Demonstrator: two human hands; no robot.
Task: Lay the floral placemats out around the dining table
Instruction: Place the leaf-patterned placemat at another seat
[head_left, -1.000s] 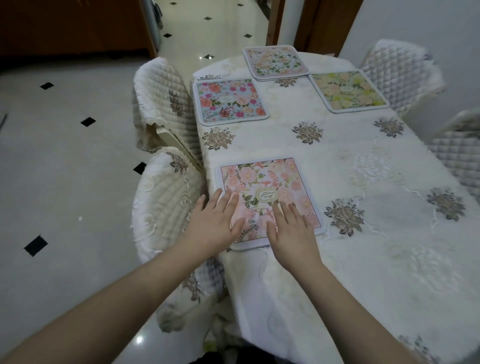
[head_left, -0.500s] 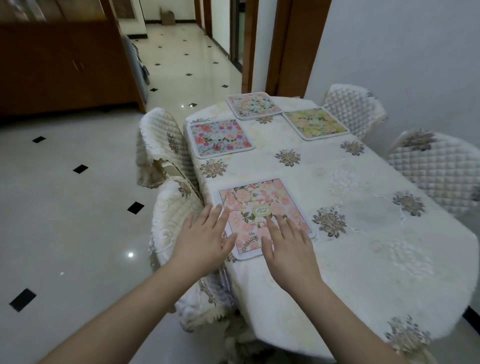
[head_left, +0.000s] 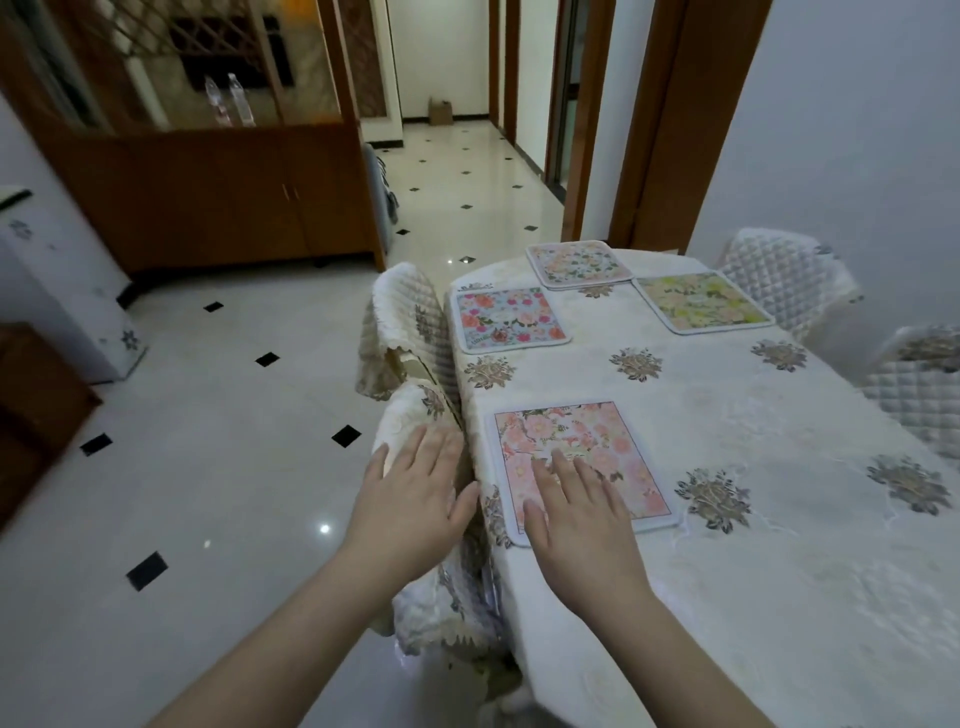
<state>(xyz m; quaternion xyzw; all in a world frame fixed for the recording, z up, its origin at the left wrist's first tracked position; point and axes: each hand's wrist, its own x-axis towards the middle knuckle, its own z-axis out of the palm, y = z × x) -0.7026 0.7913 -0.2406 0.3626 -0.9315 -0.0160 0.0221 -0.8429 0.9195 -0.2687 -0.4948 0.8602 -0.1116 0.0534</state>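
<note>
Dining table, covered with a cream embroidered cloth, with four floral placemats laid out on it. The nearest, a pink placemat, lies at the near left edge of the table. The person's right hand lies over its near corner, palm down, fingers straight and spread, grasping nothing; whether the palm presses the mat or hovers just above it cannot be told. The left hand is off the table, over the near covered chair just beside the table edge, fingers straight and relaxed, likewise grasping nothing. Farther along the left side lies a blue placemat; at the far end, a pale pink placemat; on the right side, a yellow-green placemat. Quilted chair covers stand at the right of the table.
</note>
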